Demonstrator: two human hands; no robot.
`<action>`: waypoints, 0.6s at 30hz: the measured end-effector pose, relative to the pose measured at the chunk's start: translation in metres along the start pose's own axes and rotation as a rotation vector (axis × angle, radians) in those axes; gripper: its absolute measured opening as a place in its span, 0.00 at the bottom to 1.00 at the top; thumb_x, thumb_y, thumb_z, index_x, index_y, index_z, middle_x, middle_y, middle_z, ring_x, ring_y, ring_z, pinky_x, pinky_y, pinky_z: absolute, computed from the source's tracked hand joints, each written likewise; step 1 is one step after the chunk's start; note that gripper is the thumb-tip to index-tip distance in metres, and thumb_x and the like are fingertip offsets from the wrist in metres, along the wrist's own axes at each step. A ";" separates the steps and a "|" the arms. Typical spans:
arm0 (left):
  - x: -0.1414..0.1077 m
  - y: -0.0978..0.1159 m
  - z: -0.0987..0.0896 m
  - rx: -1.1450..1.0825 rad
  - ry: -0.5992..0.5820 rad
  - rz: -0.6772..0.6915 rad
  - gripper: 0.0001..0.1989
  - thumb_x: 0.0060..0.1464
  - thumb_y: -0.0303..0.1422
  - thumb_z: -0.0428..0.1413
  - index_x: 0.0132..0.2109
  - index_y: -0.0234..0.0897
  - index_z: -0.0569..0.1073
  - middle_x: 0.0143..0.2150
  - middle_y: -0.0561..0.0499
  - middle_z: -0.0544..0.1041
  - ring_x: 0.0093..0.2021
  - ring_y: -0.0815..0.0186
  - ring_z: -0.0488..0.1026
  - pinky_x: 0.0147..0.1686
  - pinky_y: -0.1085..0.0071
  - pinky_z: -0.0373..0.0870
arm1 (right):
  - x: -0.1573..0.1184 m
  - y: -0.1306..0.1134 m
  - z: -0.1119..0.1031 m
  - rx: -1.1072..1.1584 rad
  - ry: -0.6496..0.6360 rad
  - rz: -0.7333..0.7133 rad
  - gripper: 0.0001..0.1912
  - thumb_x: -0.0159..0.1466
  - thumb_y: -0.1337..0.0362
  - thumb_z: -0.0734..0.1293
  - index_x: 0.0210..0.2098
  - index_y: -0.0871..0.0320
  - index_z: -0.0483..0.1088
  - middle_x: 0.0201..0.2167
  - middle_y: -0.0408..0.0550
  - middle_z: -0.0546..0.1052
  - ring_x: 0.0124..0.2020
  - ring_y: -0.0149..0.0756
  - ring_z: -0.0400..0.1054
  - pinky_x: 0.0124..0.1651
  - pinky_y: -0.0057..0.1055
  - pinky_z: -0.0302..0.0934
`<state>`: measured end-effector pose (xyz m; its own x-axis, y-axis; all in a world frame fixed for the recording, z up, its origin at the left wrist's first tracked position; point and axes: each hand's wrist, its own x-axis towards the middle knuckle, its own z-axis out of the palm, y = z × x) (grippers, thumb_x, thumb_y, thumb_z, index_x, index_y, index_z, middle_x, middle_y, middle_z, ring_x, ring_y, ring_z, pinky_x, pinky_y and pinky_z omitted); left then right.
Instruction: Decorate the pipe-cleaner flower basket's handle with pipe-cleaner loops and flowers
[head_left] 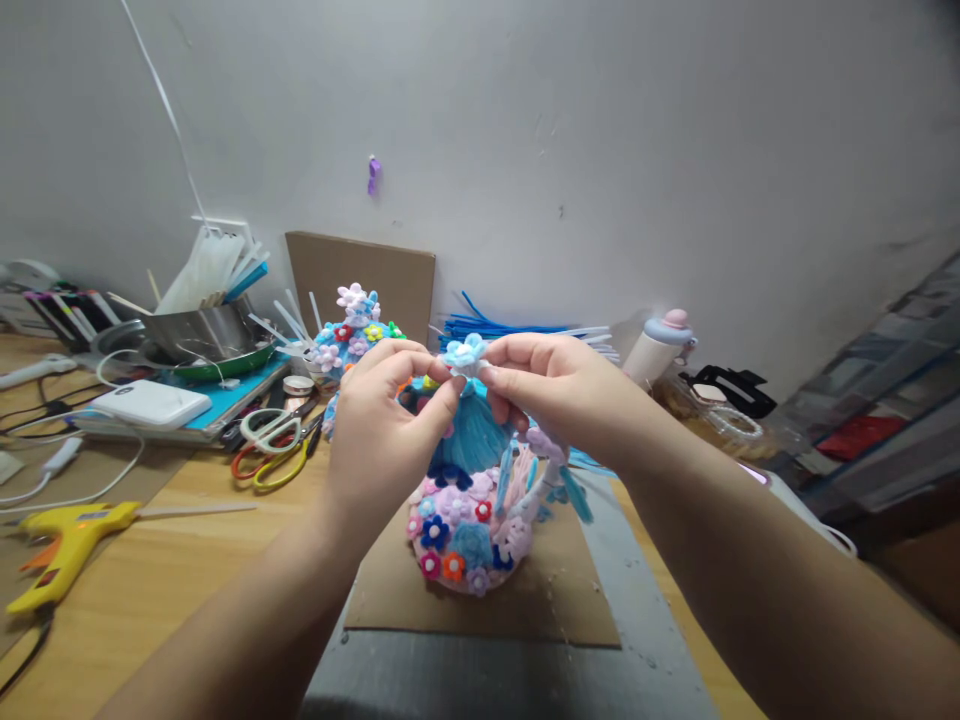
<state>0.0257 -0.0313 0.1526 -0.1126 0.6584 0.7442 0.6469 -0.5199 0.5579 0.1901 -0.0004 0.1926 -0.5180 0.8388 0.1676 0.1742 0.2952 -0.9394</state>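
Both hands meet over a pipe-cleaner craft piece (474, 545), whose round base is covered in small, many-coloured fuzzy flowers. A light blue fuzzy flower (465, 352) with a white centre is pinched between my left hand (394, 410) and my right hand (551, 385), thumb and fingers closed on each side. Directly under it spreads a blue skirt-like part (469, 430); whether the flower is joined to it I cannot tell. A lilac, branch-like piece (547, 465) with blue strands rises at the base's right. Cardboard (480, 615) lies beneath the base.
Behind my left hand stands another flower-covered piece (352, 335). At left are a yellow glue gun (79, 545), scissors (277, 440), a white power bank (154, 402) and a metal bowl (202, 330). Blue pipe cleaners (495, 328) and a bottle (660, 345) stand farther back.
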 end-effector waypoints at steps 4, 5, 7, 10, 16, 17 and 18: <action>0.000 -0.002 0.000 0.018 0.024 0.029 0.05 0.53 0.32 0.59 0.30 0.38 0.73 0.36 0.52 0.74 0.41 0.64 0.72 0.44 0.65 0.66 | 0.002 0.004 -0.001 0.039 -0.007 0.008 0.13 0.59 0.57 0.70 0.35 0.60 0.68 0.17 0.39 0.70 0.18 0.25 0.62 0.22 0.22 0.57; 0.000 -0.002 0.000 0.018 0.030 0.038 0.05 0.53 0.32 0.59 0.30 0.38 0.73 0.36 0.52 0.74 0.40 0.64 0.72 0.44 0.66 0.66 | 0.003 0.005 -0.001 0.045 -0.007 0.004 0.13 0.59 0.56 0.70 0.35 0.60 0.68 0.18 0.39 0.71 0.18 0.25 0.62 0.22 0.22 0.57; -0.001 -0.002 0.001 0.018 0.033 0.051 0.05 0.53 0.32 0.59 0.30 0.37 0.73 0.35 0.52 0.74 0.40 0.65 0.72 0.43 0.66 0.66 | 0.003 0.007 -0.002 0.054 -0.011 -0.004 0.14 0.58 0.55 0.70 0.35 0.59 0.66 0.18 0.40 0.72 0.18 0.26 0.63 0.22 0.22 0.57; 0.000 -0.002 0.001 0.018 0.027 0.054 0.05 0.53 0.31 0.59 0.30 0.37 0.74 0.36 0.51 0.74 0.40 0.65 0.72 0.43 0.66 0.66 | 0.003 0.009 -0.002 0.067 -0.007 -0.012 0.15 0.58 0.55 0.70 0.36 0.59 0.67 0.19 0.40 0.72 0.18 0.25 0.62 0.22 0.22 0.57; 0.002 -0.003 0.001 -0.012 0.023 0.071 0.04 0.52 0.31 0.60 0.30 0.37 0.74 0.35 0.51 0.74 0.40 0.66 0.72 0.42 0.67 0.66 | 0.001 0.009 -0.001 0.091 -0.012 -0.031 0.12 0.61 0.58 0.68 0.38 0.60 0.68 0.20 0.40 0.71 0.20 0.24 0.60 0.21 0.21 0.52; 0.002 -0.003 0.000 -0.029 0.007 0.067 0.04 0.52 0.31 0.60 0.30 0.37 0.74 0.35 0.51 0.74 0.39 0.66 0.72 0.41 0.68 0.67 | 0.001 0.008 -0.001 0.104 -0.020 -0.034 0.11 0.61 0.59 0.68 0.38 0.60 0.68 0.20 0.40 0.70 0.20 0.24 0.59 0.21 0.21 0.51; 0.003 -0.003 -0.002 -0.059 -0.021 0.048 0.05 0.53 0.32 0.59 0.30 0.37 0.74 0.35 0.51 0.74 0.38 0.66 0.72 0.39 0.69 0.68 | 0.002 0.008 -0.001 0.122 -0.035 -0.032 0.09 0.62 0.61 0.67 0.38 0.60 0.68 0.19 0.39 0.68 0.20 0.24 0.58 0.20 0.21 0.50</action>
<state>0.0220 -0.0286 0.1532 -0.0662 0.6432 0.7628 0.6053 -0.5819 0.5432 0.1911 0.0036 0.1856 -0.5506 0.8130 0.1895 0.0551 0.2620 -0.9635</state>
